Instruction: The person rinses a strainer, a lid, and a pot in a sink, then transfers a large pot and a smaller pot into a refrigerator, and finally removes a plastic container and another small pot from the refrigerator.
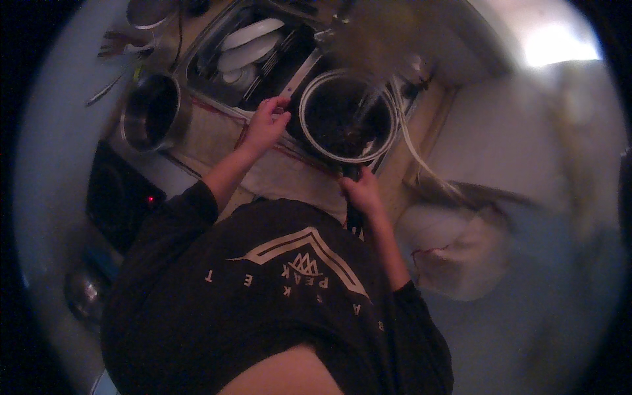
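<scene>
A round dark pan [340, 116] with a pale rim is held over the sink, and a thin stream of water [368, 103] runs down into it. My right hand [363, 190] grips its black handle [351, 173] on the near side. To the left of the pan, my left hand [269, 122] has its thumb and fingers at the near end of a narrow flat metal strip [302, 76]. Whether it holds the strip or only rests by it cannot be told. A bit of something pale lies inside the pan near its front edge.
White dishes [252, 34] stand in the left part of the sink [217, 106]. On the left are a steel pot [150, 113] and a black hotplate [118, 192] with a red light. A cloth [296, 173] lies along the front; a whitish bag [454, 252] is at right.
</scene>
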A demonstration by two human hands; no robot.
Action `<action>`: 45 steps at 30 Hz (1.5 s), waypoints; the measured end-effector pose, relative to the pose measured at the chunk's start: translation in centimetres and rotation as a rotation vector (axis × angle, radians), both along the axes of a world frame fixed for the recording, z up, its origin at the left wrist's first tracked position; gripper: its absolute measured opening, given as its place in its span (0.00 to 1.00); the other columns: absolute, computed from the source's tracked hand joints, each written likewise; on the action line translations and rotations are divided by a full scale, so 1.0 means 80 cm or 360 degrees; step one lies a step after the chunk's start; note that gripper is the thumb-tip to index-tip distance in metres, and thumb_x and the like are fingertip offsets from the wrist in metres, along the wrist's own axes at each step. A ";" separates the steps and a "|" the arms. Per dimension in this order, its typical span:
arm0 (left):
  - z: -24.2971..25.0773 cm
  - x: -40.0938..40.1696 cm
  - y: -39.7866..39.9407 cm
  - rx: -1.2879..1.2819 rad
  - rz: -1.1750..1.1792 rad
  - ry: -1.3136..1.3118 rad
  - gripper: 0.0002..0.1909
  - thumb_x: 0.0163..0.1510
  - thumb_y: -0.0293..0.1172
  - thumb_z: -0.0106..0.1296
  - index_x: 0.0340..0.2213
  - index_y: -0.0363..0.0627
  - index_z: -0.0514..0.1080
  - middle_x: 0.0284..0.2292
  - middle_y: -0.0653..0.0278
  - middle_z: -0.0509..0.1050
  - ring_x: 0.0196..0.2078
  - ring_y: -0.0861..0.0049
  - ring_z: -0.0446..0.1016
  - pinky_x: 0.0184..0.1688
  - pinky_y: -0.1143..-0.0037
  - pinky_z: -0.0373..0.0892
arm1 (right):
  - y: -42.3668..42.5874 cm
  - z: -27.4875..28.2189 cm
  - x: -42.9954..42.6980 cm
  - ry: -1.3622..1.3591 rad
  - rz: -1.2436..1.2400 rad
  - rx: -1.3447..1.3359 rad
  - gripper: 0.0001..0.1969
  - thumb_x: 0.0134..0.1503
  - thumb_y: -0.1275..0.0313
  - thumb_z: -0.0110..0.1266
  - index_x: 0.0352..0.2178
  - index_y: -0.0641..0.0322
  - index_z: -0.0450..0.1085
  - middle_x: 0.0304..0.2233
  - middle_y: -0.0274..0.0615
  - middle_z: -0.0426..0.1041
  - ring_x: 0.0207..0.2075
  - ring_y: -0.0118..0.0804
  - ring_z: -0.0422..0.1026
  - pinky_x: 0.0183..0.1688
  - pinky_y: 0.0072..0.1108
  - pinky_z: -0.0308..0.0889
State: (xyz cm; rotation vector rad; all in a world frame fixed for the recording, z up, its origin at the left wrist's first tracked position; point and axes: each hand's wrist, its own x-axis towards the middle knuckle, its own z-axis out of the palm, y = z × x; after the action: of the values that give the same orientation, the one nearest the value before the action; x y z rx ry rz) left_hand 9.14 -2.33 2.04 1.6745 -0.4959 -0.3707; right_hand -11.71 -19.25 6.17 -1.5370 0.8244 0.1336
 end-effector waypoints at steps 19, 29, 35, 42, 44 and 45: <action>-0.066 0.027 -0.183 0.1179 -0.0359 -0.0253 0.25 0.46 0.41 0.48 0.46 0.46 0.63 0.44 0.49 0.64 0.46 0.55 0.63 0.47 0.64 0.60 | 0.007 -0.062 -0.011 -0.0227 0.0090 -0.0210 0.24 0.40 0.76 0.51 0.42 0.68 0.59 0.23 0.38 0.68 0.20 0.26 0.66 0.21 0.20 0.64; -0.036 -0.052 -0.186 0.1145 -0.1169 -0.1148 0.18 0.42 0.40 0.49 0.37 0.50 0.69 0.39 0.52 0.65 0.44 0.57 0.62 0.46 0.62 0.60 | 0.002 -0.089 -0.009 -0.0304 -0.0025 -0.0299 0.28 0.36 0.69 0.53 0.42 0.67 0.60 0.25 0.44 0.68 0.22 0.32 0.64 0.28 0.24 0.62; -0.021 -0.040 -0.206 0.0801 -0.1807 -0.1771 0.18 0.38 0.33 0.50 0.36 0.50 0.70 0.40 0.54 0.65 0.46 0.60 0.63 0.47 0.65 0.60 | -0.003 -0.108 -0.017 -0.0236 0.0075 -0.0322 0.27 0.39 0.75 0.51 0.45 0.69 0.57 0.32 0.39 0.68 0.27 0.26 0.65 0.31 0.18 0.63; -0.038 0.024 -0.202 0.1228 -0.1392 -0.1326 0.15 0.42 0.32 0.47 0.37 0.49 0.69 0.39 0.53 0.68 0.41 0.57 0.68 0.42 0.66 0.65 | -0.015 -0.062 -0.012 0.0100 0.0121 -0.0386 0.28 0.38 0.72 0.53 0.44 0.69 0.59 0.32 0.43 0.70 0.28 0.26 0.65 0.31 0.19 0.63; -0.044 0.027 -0.196 0.1218 -0.1291 -0.1225 0.15 0.43 0.33 0.48 0.37 0.50 0.69 0.35 0.54 0.70 0.39 0.57 0.69 0.41 0.65 0.66 | -0.018 -0.059 -0.010 0.0187 0.0136 -0.0325 0.28 0.38 0.71 0.53 0.44 0.69 0.59 0.32 0.44 0.70 0.28 0.27 0.66 0.31 0.20 0.63; -0.025 0.023 -0.196 0.1434 -0.1351 -0.0960 0.17 0.45 0.34 0.46 0.40 0.49 0.66 0.38 0.50 0.69 0.41 0.57 0.68 0.43 0.66 0.65 | -0.021 -0.061 -0.011 0.0217 0.0163 -0.0360 0.28 0.38 0.71 0.53 0.44 0.69 0.59 0.32 0.44 0.70 0.27 0.27 0.66 0.31 0.20 0.63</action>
State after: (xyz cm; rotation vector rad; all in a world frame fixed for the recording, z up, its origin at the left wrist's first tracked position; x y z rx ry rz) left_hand 10.95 -18.00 0.03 2.3807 -1.6996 -0.7800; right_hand -12.62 -20.95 1.31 -1.7993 0.8918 0.2291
